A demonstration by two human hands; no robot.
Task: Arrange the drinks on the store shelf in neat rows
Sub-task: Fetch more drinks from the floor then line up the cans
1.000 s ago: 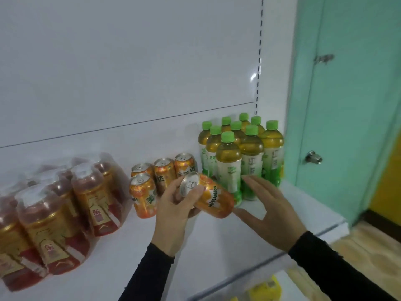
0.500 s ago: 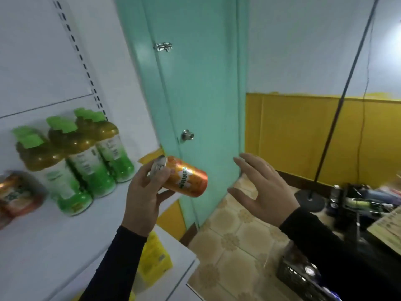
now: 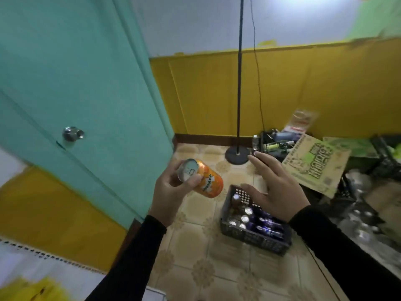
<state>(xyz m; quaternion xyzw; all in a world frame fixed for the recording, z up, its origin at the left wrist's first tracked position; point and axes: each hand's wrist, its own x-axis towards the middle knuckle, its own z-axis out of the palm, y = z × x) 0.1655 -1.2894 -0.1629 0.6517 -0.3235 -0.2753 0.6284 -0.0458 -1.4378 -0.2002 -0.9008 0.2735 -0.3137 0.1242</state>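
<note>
My left hand (image 3: pixel 171 196) grips an orange Mirinda can (image 3: pixel 202 178) on its side, silver top toward me, held in the air above the tiled floor. My right hand (image 3: pixel 275 190) hovers to the right of the can with fingers spread and holds nothing. Below it on the floor stands a dark plastic crate (image 3: pixel 253 234) holding several cans. The shelf with the bottles and the other cans is out of view; only a white shelf edge (image 3: pixel 43 257) shows at the lower left.
A teal door (image 3: pixel 86 83) with a metal knob (image 3: pixel 72 134) fills the left. A black lamp stand (image 3: pixel 237 154) rises from the floor by the yellow wall. Cardboard boxes (image 3: pixel 316 164), another crate and wrapped packs (image 3: pixel 364 213) crowd the right side.
The view has swung right, away from the shelf toward the floor and crate. Both hands moved with it, and the left still holds the orange can.
</note>
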